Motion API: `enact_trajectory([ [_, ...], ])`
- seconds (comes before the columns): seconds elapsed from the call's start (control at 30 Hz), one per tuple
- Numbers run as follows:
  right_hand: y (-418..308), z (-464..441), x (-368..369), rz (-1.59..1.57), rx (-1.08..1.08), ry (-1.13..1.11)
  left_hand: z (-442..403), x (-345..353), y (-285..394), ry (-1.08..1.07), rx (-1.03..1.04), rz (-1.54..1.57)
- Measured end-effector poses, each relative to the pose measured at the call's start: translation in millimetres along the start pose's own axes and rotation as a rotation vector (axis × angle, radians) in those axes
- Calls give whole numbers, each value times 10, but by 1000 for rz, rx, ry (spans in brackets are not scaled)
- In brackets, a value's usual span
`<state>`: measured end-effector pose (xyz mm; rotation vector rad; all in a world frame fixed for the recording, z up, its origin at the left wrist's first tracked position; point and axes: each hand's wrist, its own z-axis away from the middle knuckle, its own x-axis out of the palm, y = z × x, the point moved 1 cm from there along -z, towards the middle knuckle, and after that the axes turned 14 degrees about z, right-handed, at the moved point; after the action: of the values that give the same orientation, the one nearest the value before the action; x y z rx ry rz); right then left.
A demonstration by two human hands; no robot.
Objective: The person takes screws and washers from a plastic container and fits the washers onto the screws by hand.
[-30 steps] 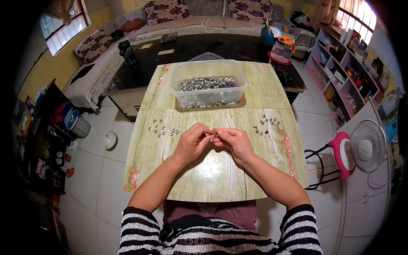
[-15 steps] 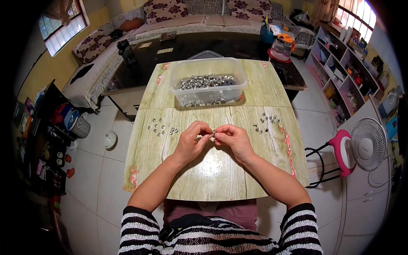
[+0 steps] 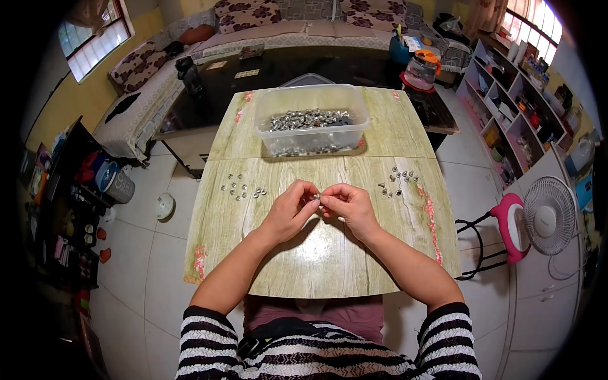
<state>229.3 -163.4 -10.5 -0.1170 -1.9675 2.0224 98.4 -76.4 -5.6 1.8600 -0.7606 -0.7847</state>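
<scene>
Over the middle of the table, my left hand (image 3: pixel 290 209) and my right hand (image 3: pixel 352 208) meet fingertip to fingertip. Between them they pinch a small shiny metal fastener (image 3: pixel 318 197), mostly covered by the fingers. To the left lies a loose group of small round metal pieces (image 3: pixel 234 187), cap- or nut-like. On the right are several small metal pieces with heads and stems (image 3: pixel 399 182), resembling screws or studs. Beyond my hands stands a clear plastic tub (image 3: pixel 268 144) holding a heap of shiny metal parts (image 3: pixel 304 120) and something dark at its right end.
The wood-patterned table (image 3: pixel 354 272) has a seam across it. A dark glossy table (image 3: pixel 285 63) adjoins its far side, with a jug (image 3: pixel 420 71) and a black bottle (image 3: pixel 188 76) on it. A pink stool (image 3: pixel 506 228) and a white fan (image 3: pixel 544 215) stand at the right.
The fastener shows a little more between my fingertips and seems slightly turned. Both hands stay in nearly the same place; the loose metal groups and the tub have not moved.
</scene>
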Motion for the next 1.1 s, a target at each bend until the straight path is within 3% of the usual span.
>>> enact_trajectory([
  [0.63, -60, 33, 44, 28, 24, -51, 11, -9, -41, -17, -86, -18],
  [0.9, -42, 17, 22, 36, 2, -49, 24, -25, -14, -8, -228, 72],
  [1.1, -33, 10, 0, 20, 22, -38, 23, -13, 7, -37, -221, 163],
])
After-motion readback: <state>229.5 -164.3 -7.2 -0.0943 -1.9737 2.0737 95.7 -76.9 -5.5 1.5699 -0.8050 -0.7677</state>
